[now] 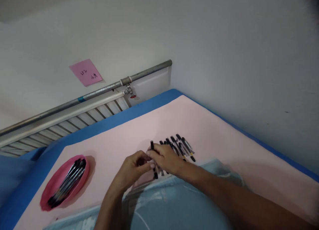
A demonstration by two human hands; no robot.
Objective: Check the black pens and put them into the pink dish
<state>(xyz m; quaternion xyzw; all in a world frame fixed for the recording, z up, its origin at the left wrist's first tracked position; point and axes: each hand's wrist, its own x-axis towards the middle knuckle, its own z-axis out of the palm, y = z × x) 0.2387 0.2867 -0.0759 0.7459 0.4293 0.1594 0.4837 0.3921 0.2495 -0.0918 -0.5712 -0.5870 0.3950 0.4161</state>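
My right hand [166, 159] is closed around a black pen [152, 146] that stands almost upright between my two hands. My left hand [136, 168] pinches at the same pen lower down, its fingertips meeting those of the right hand. Just behind the right hand, a row of several black pens [181, 144] lies side by side on the pink sheet [219, 137]. A pink oval tray [51, 187] at the left holds several more black pens [68, 182].
The pink sheet covers a blue table [139, 110] set into a white wall corner. A metal pipe [99, 89] and a radiator [62, 123] run along the back left. A pink sticky note [86, 72] is on the wall. Pale blue fabric [174, 203] lies over my lap.
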